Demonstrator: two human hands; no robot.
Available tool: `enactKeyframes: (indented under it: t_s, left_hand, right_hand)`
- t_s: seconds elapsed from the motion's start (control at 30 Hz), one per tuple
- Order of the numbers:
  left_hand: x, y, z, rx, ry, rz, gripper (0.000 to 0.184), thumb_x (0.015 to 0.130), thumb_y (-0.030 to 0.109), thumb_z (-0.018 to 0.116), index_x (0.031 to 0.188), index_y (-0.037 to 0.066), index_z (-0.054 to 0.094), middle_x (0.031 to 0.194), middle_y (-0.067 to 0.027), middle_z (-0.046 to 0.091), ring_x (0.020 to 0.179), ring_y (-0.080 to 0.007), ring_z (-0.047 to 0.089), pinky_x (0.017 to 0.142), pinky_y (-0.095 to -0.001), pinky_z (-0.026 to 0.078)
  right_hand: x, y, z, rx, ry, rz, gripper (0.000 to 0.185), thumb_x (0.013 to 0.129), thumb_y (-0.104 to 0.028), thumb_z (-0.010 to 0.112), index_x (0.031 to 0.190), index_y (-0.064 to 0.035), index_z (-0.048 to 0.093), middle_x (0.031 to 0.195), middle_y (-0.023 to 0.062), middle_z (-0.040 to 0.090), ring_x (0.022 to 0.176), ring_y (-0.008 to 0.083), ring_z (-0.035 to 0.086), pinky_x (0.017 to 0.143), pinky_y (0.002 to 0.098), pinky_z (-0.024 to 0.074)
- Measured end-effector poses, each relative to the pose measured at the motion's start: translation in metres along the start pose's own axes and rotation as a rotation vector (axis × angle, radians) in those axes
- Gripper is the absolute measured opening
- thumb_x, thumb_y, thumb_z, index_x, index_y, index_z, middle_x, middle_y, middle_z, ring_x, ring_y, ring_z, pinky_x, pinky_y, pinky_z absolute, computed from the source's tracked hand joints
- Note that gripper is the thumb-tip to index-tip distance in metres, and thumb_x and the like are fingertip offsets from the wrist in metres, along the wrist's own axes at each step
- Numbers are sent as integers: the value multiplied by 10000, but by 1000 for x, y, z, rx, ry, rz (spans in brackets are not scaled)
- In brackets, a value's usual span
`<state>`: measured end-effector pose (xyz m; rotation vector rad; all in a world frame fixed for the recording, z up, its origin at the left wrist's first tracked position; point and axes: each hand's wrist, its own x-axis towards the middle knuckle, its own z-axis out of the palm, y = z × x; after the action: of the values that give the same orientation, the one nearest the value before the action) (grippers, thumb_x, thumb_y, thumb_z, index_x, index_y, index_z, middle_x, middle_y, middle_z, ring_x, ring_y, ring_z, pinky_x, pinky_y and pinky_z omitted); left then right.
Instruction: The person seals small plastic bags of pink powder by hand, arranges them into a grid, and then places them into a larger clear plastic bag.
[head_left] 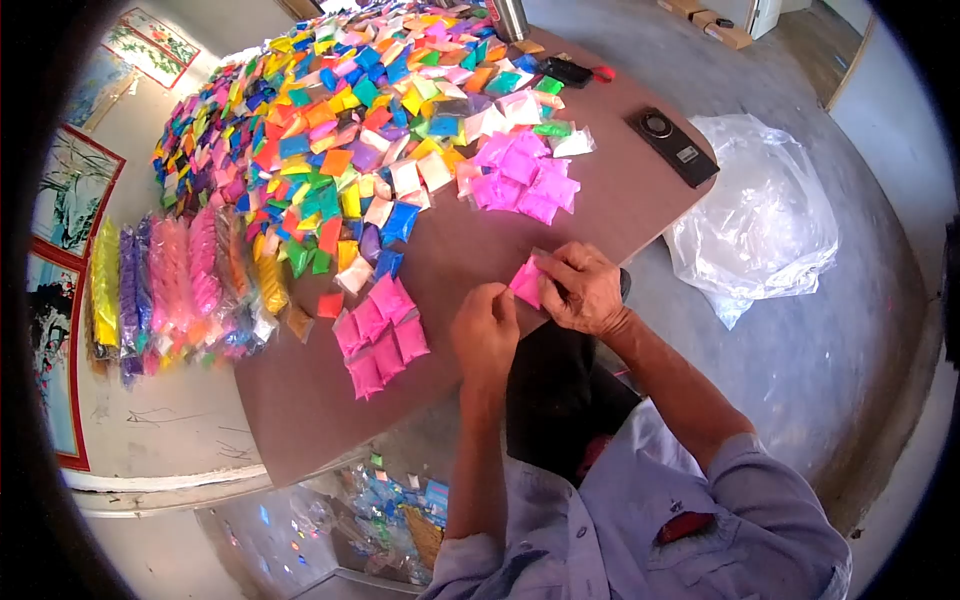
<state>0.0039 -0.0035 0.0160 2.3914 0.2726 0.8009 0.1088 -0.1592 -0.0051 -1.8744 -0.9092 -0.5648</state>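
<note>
A small pink packet [525, 283] is held between my two hands above the table's near edge. My right hand [585, 288] pinches its right side, thumb and fingers pressed together. On its left side my left hand [484, 328] is closed, fingers curled in at the packet's edge. To the left of my left hand lies a group of pink packets [380, 335] in rows on the table. Beyond my right hand is a pile of brighter pink-purple packets [525, 175].
A large heap of many-coloured packets [330, 130] covers the far table [470, 245]. Long bags of sorted packets [185, 275] stand at the left. A black digital scale [672, 145] lies near the right edge. A clear plastic bag [755, 215] is beyond it; a steel flask [508, 20] stands far back.
</note>
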Motion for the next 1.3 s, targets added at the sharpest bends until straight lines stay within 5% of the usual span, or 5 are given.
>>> enactKeyframes:
  t_s: [0.17,0.4,1.1,1.17,1.3]
  left_hand:
    - [1,11,-8,-5,7,-33,62,940,89,730,979,62,691,907,-144,715,813,-360,703,717,-440,562]
    - [-10,5,-1,12,26,-18,86,933,85,751,985,30,711,872,-143,714,754,-271,705,693,-379,552]
    - [-14,8,-7,-27,136,-107,96,926,99,754,1004,65,710,880,-136,707,745,-329,699,675,-421,563]
    - [-14,17,3,25,123,78,98,926,115,759,1005,82,711,895,-135,716,746,-338,699,668,-431,565]
    - [-17,9,7,175,71,35,103,939,127,750,1017,102,688,907,-125,711,762,-361,704,645,-460,563]
  right_hand:
    - [-1,1,1,-24,20,-4,205,800,-112,762,1000,-68,778,897,80,670,803,292,668,716,394,570]
    - [-1,-1,1,-48,-17,49,182,792,-163,796,948,-75,763,886,74,675,799,292,668,704,399,567]
    - [2,-6,-6,-12,-100,27,299,763,-190,833,995,-42,716,1101,124,723,994,322,695,849,423,582]
    - [2,-5,-9,-4,-118,12,310,754,-187,832,1001,-41,715,1106,131,718,1007,326,691,857,422,583]
    - [0,-1,-8,-1,-110,-34,329,751,-190,833,1022,-40,720,1120,149,708,1025,338,684,880,425,585]
